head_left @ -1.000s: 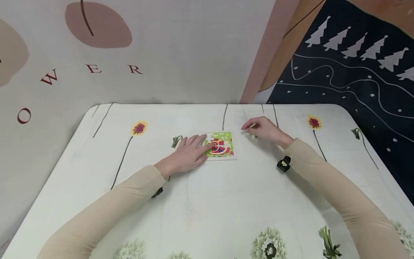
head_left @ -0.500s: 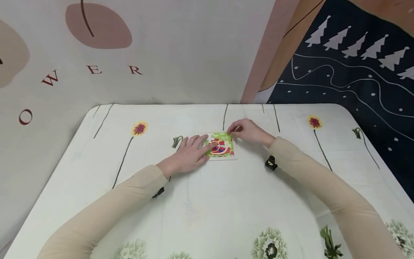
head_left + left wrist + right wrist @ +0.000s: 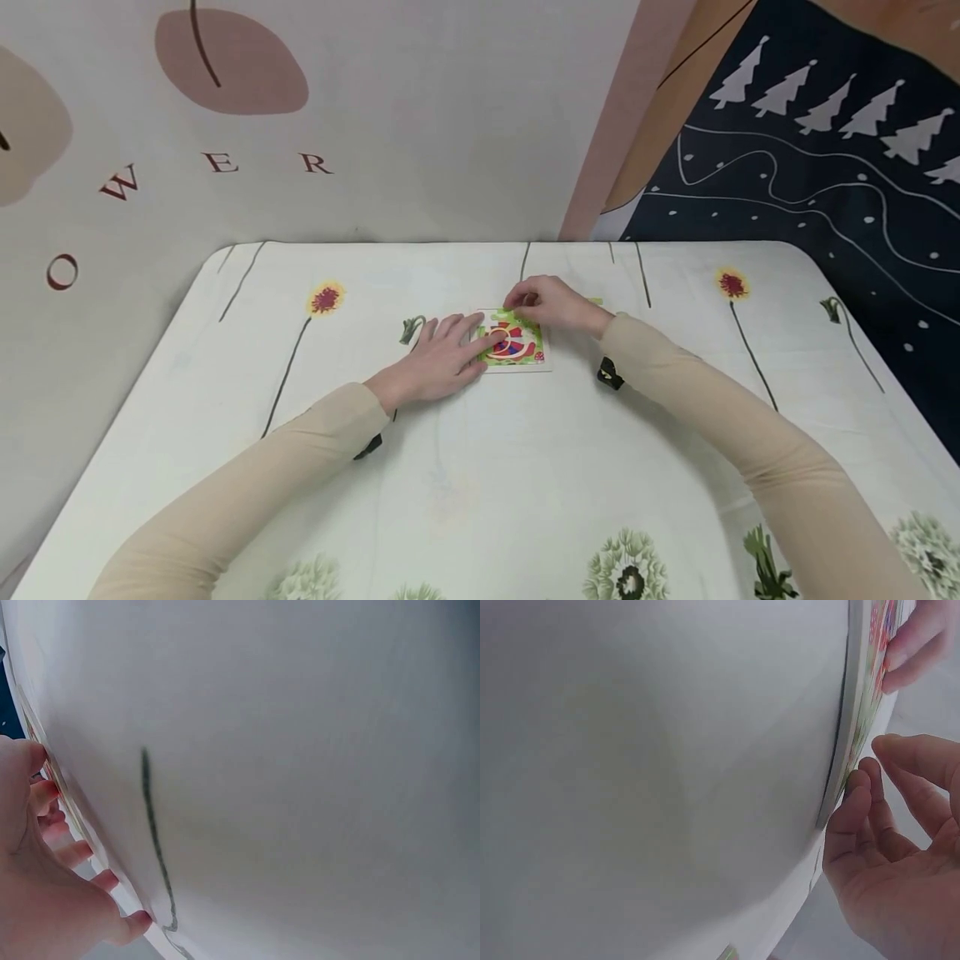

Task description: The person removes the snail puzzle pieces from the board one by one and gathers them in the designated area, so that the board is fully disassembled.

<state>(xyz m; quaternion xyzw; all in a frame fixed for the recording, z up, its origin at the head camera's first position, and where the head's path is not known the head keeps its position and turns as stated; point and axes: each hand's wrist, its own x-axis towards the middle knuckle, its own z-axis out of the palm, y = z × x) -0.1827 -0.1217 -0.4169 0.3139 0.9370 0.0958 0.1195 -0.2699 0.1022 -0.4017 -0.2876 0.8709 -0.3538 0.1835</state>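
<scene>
A small square jigsaw puzzle (image 3: 525, 346) with a green, red and blue picture lies on the table; a white patch shows at its upper left. My left hand (image 3: 442, 358) rests spread on its left side, forefinger reaching over the picture. In the left wrist view its fingertips line the board's edge. My right hand (image 3: 551, 302) is over the puzzle's top edge, thumb and fingers curled in a pinch on a puzzle piece that is mostly hidden by them. In the right wrist view the right fingertips (image 3: 860, 776) sit right at the board's edge.
A yellow-green piece (image 3: 595, 301) lies on the table behind the right wrist. The flower-printed white cloth (image 3: 480, 467) covers the table, whose far edge meets a printed wall hanging (image 3: 420, 183). Each wrist wears a black camera mount (image 3: 610, 373).
My right hand has moved left, from beside the puzzle to its top edge. The yellow-green piece now shows behind the wrist. My left hand has stayed on the puzzle.
</scene>
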